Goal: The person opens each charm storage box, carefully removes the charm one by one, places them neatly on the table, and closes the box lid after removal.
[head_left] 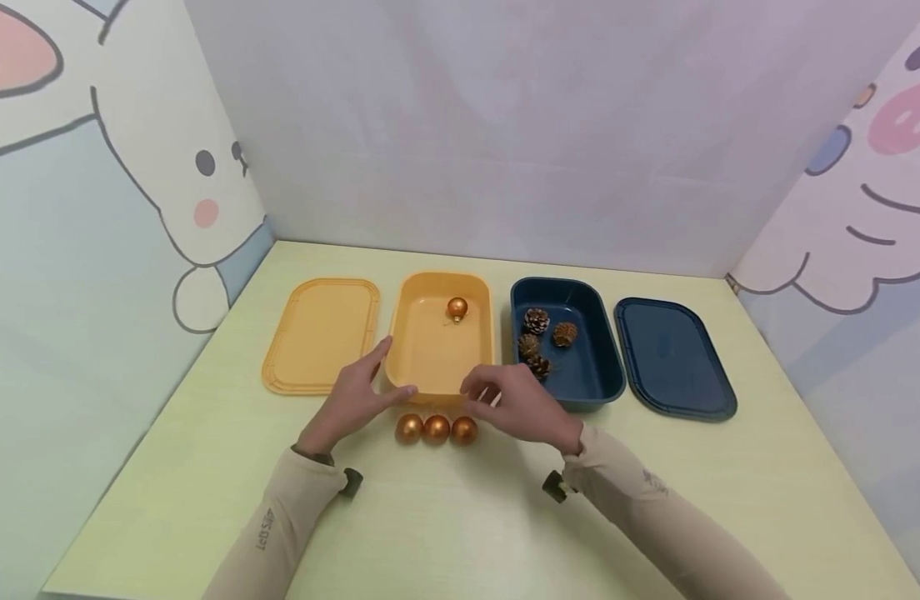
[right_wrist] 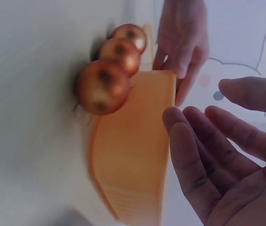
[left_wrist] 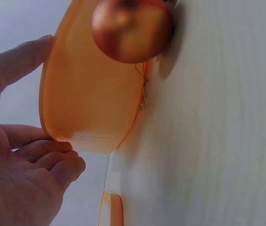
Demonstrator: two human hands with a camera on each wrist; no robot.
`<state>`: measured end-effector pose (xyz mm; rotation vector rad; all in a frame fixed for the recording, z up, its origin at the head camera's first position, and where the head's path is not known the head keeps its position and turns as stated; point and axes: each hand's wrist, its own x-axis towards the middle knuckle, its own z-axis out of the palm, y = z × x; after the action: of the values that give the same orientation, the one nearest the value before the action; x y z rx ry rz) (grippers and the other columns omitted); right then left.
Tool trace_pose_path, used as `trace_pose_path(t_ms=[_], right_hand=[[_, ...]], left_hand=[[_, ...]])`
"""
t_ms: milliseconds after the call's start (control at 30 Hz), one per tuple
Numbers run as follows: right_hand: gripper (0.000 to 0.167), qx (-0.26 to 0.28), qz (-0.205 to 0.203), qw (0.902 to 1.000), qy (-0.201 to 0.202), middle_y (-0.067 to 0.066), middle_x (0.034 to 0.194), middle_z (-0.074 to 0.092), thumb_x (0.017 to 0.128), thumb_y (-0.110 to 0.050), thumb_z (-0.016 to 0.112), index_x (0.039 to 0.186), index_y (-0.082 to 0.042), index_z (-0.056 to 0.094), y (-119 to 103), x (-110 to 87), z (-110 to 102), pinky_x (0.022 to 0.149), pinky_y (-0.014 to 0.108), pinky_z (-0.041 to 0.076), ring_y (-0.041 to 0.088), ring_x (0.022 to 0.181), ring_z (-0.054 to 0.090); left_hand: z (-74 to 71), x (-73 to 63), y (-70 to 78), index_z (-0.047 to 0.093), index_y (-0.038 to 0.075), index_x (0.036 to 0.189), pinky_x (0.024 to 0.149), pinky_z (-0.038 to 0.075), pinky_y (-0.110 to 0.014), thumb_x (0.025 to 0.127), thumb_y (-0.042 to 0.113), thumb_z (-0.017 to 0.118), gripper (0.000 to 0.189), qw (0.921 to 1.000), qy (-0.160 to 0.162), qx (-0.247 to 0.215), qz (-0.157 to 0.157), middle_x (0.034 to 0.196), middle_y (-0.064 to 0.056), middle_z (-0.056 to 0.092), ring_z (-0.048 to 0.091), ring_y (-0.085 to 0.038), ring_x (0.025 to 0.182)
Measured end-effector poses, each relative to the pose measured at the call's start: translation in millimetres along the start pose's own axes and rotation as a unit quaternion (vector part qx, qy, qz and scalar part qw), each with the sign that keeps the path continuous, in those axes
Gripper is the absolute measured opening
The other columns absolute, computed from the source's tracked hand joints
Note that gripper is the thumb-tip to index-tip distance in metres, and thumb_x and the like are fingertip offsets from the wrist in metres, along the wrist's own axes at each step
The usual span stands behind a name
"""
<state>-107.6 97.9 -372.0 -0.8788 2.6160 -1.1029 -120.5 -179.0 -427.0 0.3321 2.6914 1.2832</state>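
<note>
A yellow box (head_left: 439, 362) stands upright with one copper-coloured bauble (head_left: 457, 308) inside, near its back. My left hand (head_left: 355, 400) rests at the front left corner, thumb and forefinger spread straight along the rim. In the left wrist view, the thumb touches the rim and the other fingers bend loosely outside the corner. Three more baubles (head_left: 436, 429) lie in a row on the table before the box. At the front right corner hovers my right hand (head_left: 516, 402), fingers loosely bent. Nothing is between its fingers in the right wrist view; whether they touch the rim I cannot tell.
Right of the yellow box stands a dark blue box (head_left: 591, 371) holding several pine cones (head_left: 536, 321). A yellow lid (head_left: 325, 333) lies at the left, and a dark blue lid (head_left: 673, 354) at the far right. Walls enclose the table (head_left: 445, 533) at back and sides.
</note>
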Motion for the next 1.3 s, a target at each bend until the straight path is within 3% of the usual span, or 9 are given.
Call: trace_pose_path(t_ms=[233, 433, 567, 800, 933, 1067, 1133, 1200, 1300], right_hand=[[0.006, 0.097, 0.091, 0.9908, -0.026, 0.015, 0.095, 0.071, 0.097, -0.018, 0.066, 0.097, -0.012, 0.070, -10.0, 36.0, -23.2, 0.065, 0.035, 0.062, 0.029, 0.078, 0.070], [0.014, 0.117, 0.112, 0.9867, -0.004, 0.018, 0.101, 0.071, 0.099, -0.021, 0.064, 0.099, -0.009, 0.070, -13.0, 76.3, -43.8, 0.070, 0.035, 0.063, 0.036, 0.086, 0.072], [0.018, 0.141, 0.118, 0.9825, 0.031, 0.014, 0.097, 0.071, 0.100, -0.021, 0.062, 0.103, -0.005, 0.069, -8.7, 100.7, -53.0, 0.071, 0.037, 0.063, 0.037, 0.087, 0.071], [0.016, 0.206, 0.184, 0.9537, 0.119, 0.012, 0.095, 0.067, 0.099, -0.019, 0.063, 0.103, -0.004, 0.068, 2.5, 137.1, -60.5, 0.072, 0.033, 0.064, 0.027, 0.078, 0.069], [0.016, 0.203, 0.203, 0.9524, 0.104, 0.019, 0.104, 0.067, 0.098, -0.018, 0.064, 0.103, -0.003, 0.069, 9.8, 153.2, -60.8, 0.076, 0.036, 0.064, 0.024, 0.077, 0.070], [0.025, 0.208, 0.238, 0.9464, 0.067, 0.024, 0.117, 0.064, 0.099, -0.017, 0.063, 0.114, 0.002, 0.067, 21.8, 165.9, -54.9, 0.091, 0.045, 0.062, 0.037, 0.094, 0.071], [0.028, 0.195, 0.265, 0.9425, 0.059, 0.025, 0.122, 0.064, 0.099, -0.017, 0.064, 0.117, 0.003, 0.066, 31.4, 172.9, -49.0, 0.095, 0.045, 0.060, 0.038, 0.095, 0.071], [0.027, 0.160, 0.288, 0.9423, 0.057, 0.022, 0.120, 0.066, 0.098, -0.017, 0.065, 0.117, 0.002, 0.068, 38.6, 177.9, -43.5, 0.087, 0.037, 0.063, 0.034, 0.089, 0.071], [0.024, 0.061, 0.302, 0.9506, 0.042, 0.017, 0.109, 0.072, 0.097, -0.019, 0.066, 0.113, -0.002, 0.071, 42.2, 182.1, -37.4, 0.072, 0.022, 0.059, 0.024, 0.080, 0.071]], left_hand=[[-0.4, 0.5, 0.5, 0.020, 0.005, 0.160, 0.121, 0.035, -0.055, 0.087, 0.052, 0.074, 0.103, 1.0000, -0.001, -0.002, -0.005, 0.167, -0.017, 0.023, 0.033, -0.039, 0.150], [-1.1, 0.5, -0.5, 0.021, 0.004, 0.160, 0.120, 0.037, -0.054, 0.087, 0.052, 0.074, 0.103, 1.0000, 0.003, 0.002, 0.000, 0.166, -0.019, 0.024, 0.036, -0.040, 0.148], [-0.8, 0.5, -1.4, 0.022, 0.003, 0.160, 0.120, 0.038, -0.053, 0.086, 0.050, 0.075, 0.102, 1.0000, 0.008, 0.003, 0.004, 0.165, -0.019, 0.026, 0.037, -0.040, 0.148], [1.2, 1.3, -1.2, 0.022, 0.005, 0.160, 0.121, 0.036, -0.053, 0.086, 0.053, 0.075, 0.103, 1.0000, 0.004, 0.000, -0.006, 0.166, -0.017, 0.024, 0.035, -0.039, 0.149], [2.2, 2.2, -0.3, 0.022, 0.006, 0.160, 0.121, 0.035, -0.052, 0.086, 0.051, 0.076, 0.102, 0.9999, 0.005, -0.004, -0.011, 0.167, -0.016, 0.023, 0.034, -0.038, 0.150], [2.6, 1.5, -0.2, 0.022, 0.005, 0.160, 0.121, 0.035, -0.052, 0.086, 0.050, 0.075, 0.101, 1.0000, 0.005, -0.003, -0.007, 0.166, -0.017, 0.023, 0.033, -0.038, 0.150], [2.6, 0.7, -0.2, 0.022, 0.005, 0.160, 0.121, 0.035, -0.052, 0.086, 0.050, 0.076, 0.102, 1.0000, 0.004, -0.005, -0.004, 0.166, -0.017, 0.023, 0.033, -0.038, 0.150], [2.5, 0.4, -0.2, 0.022, 0.004, 0.160, 0.121, 0.036, -0.052, 0.086, 0.049, 0.076, 0.102, 1.0000, 0.005, -0.006, 0.000, 0.166, -0.017, 0.024, 0.034, -0.038, 0.150], [2.5, 0.5, -0.5, 0.022, 0.004, 0.160, 0.121, 0.036, -0.052, 0.086, 0.050, 0.076, 0.102, 0.9999, 0.007, -0.008, 0.004, 0.166, -0.017, 0.024, 0.034, -0.038, 0.150]])
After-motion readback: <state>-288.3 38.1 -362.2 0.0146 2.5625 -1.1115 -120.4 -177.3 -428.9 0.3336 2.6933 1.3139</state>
